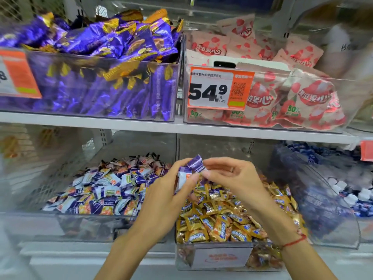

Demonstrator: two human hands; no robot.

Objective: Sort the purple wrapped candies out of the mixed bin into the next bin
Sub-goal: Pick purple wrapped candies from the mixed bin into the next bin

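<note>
Two hands meet above the gold-candy bin (214,257): right hand (228,174) pinches a purple candy (196,164), left hand (173,190) clamps collected ones. Best pass it leftward, dropping low into the purple-candy bin (60,221).

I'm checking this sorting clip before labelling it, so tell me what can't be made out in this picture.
Head view only:
- How many purple candies the hands hold: the left hand and right hand cover part of the bunch.
- Left price tag: cut by the left edge and blurred.
- Small print on the 54.9 price tag: too small.
- Label on the gold candy bin: blurred.
- Top right corner: motion blur.
</note>
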